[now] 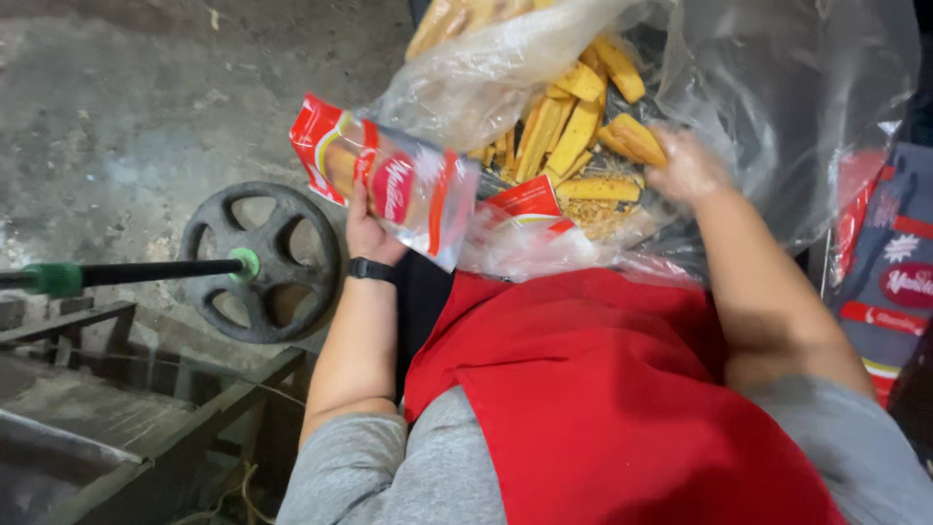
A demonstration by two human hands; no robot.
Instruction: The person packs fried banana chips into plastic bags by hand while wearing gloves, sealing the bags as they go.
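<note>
My left hand (367, 231) holds a small clear packet with red print (389, 185), partly filled with yellow strips, up beside a big clear plastic bag (777, 117). That bag is full of long yellow fried strips (573, 126). Inside the bag's mouth, my right hand (685, 167) closes on one of those strips (634, 138). Another red-printed packet (530, 202) lies at the bag's near edge. A black band sits on my left wrist, and a red apron (603, 389) covers my lap.
A dark metal wheel (262, 262) with a black, green-tipped rod (136, 273) stands at the left on the concrete floor. A worn metal frame (97, 408) fills the lower left. More printed packaging (894, 272) hangs at the right edge.
</note>
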